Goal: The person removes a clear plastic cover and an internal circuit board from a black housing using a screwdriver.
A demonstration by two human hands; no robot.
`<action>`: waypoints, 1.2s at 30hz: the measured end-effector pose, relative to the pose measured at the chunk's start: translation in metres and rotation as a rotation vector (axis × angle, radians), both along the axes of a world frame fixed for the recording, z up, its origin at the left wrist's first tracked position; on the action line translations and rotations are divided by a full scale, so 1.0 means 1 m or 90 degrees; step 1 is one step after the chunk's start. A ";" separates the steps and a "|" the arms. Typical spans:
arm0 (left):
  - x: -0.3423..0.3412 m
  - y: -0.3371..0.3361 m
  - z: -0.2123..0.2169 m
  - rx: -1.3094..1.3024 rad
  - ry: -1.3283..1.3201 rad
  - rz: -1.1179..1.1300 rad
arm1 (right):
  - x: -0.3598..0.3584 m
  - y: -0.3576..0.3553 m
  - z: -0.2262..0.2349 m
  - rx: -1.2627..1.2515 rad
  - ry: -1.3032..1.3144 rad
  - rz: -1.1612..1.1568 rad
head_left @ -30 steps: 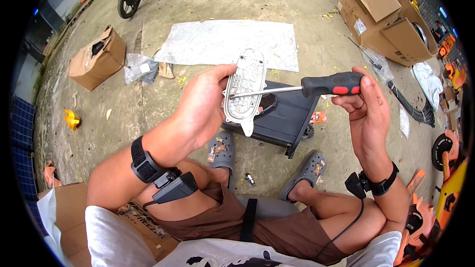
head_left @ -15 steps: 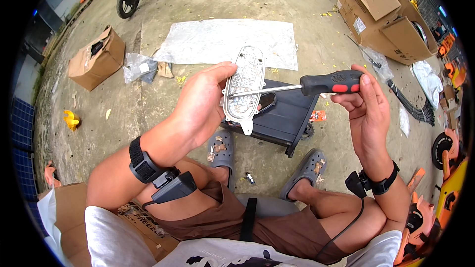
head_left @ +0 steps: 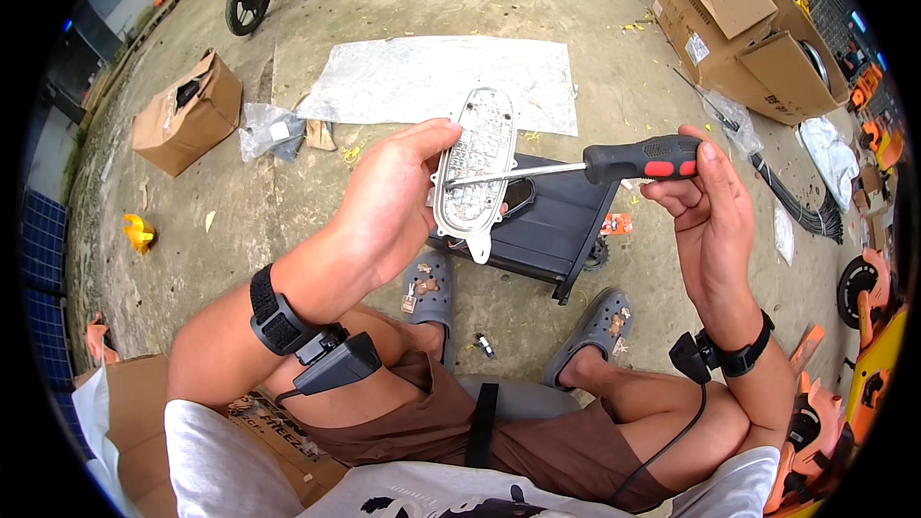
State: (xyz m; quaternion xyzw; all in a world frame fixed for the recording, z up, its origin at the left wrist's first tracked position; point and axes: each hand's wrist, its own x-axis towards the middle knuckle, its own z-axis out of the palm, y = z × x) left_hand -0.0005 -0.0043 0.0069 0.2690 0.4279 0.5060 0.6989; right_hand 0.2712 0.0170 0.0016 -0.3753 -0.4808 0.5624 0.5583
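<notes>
In my left hand [head_left: 389, 197] is a clear oval lamp [head_left: 480, 149] with a pale rim and a small tab at its lower end; the thumb lies along its left edge and the other fingers are hidden behind it. My right hand [head_left: 710, 201] is closed on the handle end of a black and red screwdriver [head_left: 638, 161], mostly with thumb and fingertips. Its metal shaft crosses the lamp's face, and the tip rests at or just over the lower left part of the lamp. Beneath the lamp stands a low black table [head_left: 552, 230] with a dark object on it.
A white plastic sheet [head_left: 422, 86] lies on the concrete beyond the table. Cardboard boxes stand at left [head_left: 192, 115] and at far right [head_left: 758, 29]. Black cable [head_left: 806, 211] lies at right. A small metal piece [head_left: 484, 345] sits between my shoes.
Almost nothing moves. The lamp has tilted very slightly; the screwdriver keeps its place across it.
</notes>
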 end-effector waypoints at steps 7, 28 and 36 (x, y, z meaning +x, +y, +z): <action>-0.001 0.000 -0.002 -0.002 0.001 -0.001 | 0.000 0.000 0.000 0.010 -0.009 -0.003; -0.001 -0.001 -0.002 -0.002 -0.004 -0.010 | 0.011 -0.010 0.026 0.239 -0.061 -0.025; 0.001 -0.001 -0.001 -0.005 0.023 -0.007 | 0.008 -0.020 0.029 0.332 -0.134 -0.015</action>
